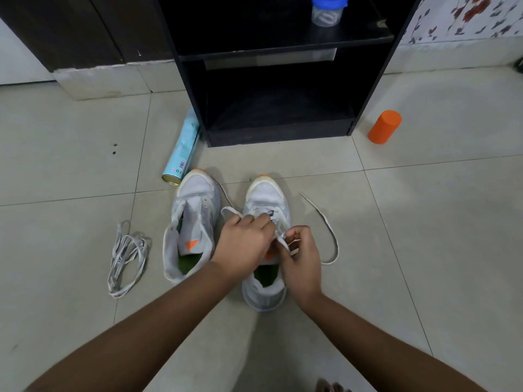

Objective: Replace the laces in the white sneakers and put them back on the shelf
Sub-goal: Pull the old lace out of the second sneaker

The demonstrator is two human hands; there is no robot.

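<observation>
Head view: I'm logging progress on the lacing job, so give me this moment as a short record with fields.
right sneaker: partly laced, on the floor
left sneaker: no lace, beside it
left hand: pinching the lace over the right sneaker
right hand: pinching the same lace
spare laces: loose pile on the floor, left of the sneakers
shelf: lower compartment holds no sneakers

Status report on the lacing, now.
Left hand and right hand pinching lace at right sneaker. Left sneaker unlaced. Nothing blocking.
</observation>
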